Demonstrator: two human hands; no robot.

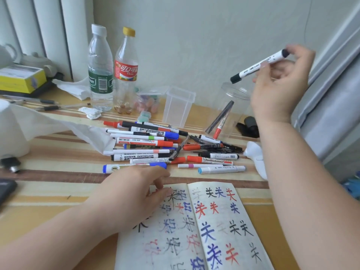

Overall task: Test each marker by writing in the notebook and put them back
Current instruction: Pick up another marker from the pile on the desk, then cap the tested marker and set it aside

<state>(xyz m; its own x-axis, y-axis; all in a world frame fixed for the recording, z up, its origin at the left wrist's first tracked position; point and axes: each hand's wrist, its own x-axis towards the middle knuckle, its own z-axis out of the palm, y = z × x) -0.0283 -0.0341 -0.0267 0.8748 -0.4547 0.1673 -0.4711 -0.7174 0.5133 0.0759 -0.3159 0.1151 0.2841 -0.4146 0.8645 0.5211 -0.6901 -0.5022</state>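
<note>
Here a dark-capped marker [251, 70] is held up at the right, while the notebook [214, 227] lies open below.
Toward the left, a water bottle [100, 65] and a cola bottle [126, 65] stand by the wall. The left hand [136, 197] rests on the notebook's left page, fingers loose and grasping nothing, just below the pile of markers [148, 145] scattered on the striped table [58, 156]. Both pages carry characters in black, blue and red. Behind the pile sits a square clear container [179, 106], and to its right a round clear cup [239, 106] with two markers leaning inside. Above that cup the right hand [280, 82] grips the marker in curled fingers, tilted with its cap end down-left.
</note>
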